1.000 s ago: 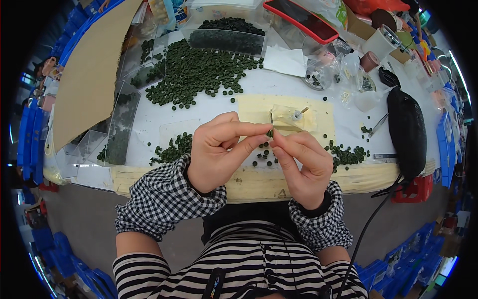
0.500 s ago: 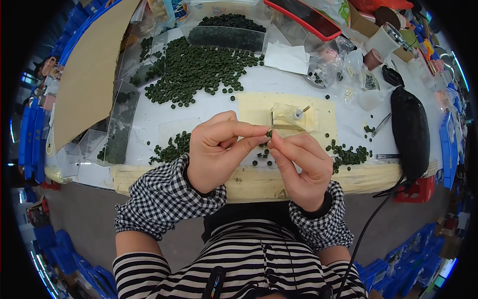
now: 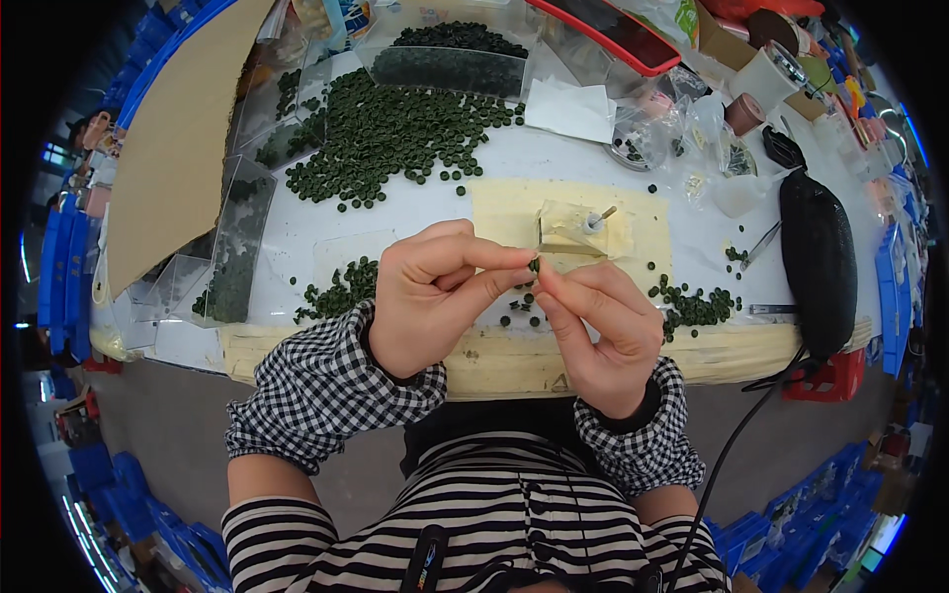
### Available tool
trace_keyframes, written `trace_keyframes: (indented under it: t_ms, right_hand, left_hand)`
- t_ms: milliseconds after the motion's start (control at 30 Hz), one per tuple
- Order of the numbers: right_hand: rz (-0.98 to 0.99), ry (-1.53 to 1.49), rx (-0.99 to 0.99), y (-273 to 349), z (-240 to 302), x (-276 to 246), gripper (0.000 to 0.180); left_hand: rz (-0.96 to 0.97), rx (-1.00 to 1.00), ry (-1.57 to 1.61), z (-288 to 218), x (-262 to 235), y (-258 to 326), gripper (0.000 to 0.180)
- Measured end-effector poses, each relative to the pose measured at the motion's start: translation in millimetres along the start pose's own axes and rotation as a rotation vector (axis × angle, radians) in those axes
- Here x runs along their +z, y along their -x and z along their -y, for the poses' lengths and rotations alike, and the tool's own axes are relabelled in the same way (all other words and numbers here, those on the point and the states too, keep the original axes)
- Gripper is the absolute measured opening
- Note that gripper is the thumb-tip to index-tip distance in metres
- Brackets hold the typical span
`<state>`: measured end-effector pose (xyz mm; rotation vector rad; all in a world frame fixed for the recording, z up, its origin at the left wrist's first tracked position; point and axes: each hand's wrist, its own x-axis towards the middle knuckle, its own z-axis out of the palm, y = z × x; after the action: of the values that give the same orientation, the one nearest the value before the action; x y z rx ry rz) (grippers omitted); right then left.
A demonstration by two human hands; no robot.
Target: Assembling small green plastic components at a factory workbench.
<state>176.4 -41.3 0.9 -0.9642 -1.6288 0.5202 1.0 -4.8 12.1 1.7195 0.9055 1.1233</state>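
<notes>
Item: small dark green ring [image 3: 534,265], pinched betw. fingertips of left hand [image 3: 435,296] & right hand [image 3: 603,331], held above white table [image 3: 415,222] edge. Both hands closed in fine pinch on it. Nearby: large pile of green rings [image 3: 386,133] at rear-left; cream block w/ pin [image 3: 578,229] just behind hands; black pouch [image 3: 818,259] at right.

- The small dark green ring-shaped part [image 3: 534,264] is pinched between the fingertips of the left hand [image 3: 435,296] and the right hand [image 3: 603,331]; it is mostly covered and too small to make out in detail.
- The flat red-rimmed tray [image 3: 603,30] is cut off by the top edge.
- The clear plastic bags [image 3: 682,124] hold contents too small to identify.
- The blue plastic crates [image 3: 59,257] at the rim are blurred and bent.
</notes>
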Motion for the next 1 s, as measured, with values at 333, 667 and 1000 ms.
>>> trace_keyframes:
  t_ms: [333,667,1000]
  right_hand:
    - [-0.052,-0.047,0.038,1.3,-0.3,1.0,0.028]
    - [0.561,-1.432,0.049,0.4,63.7,-4.4,0.032]
    - [0.432,-1.886,-0.287,2.0,85.3,40.7,0.042]
  left_hand:
    - [0.021,-0.053,0.033,-4.7,-0.5,-2.8,0.020]
    - [-0.005,-0.106,0.081,0.2,0.7,-0.6,0.020]
    - [0.017,-0.115,0.148,1.4,2.2,-1.5,0.019]
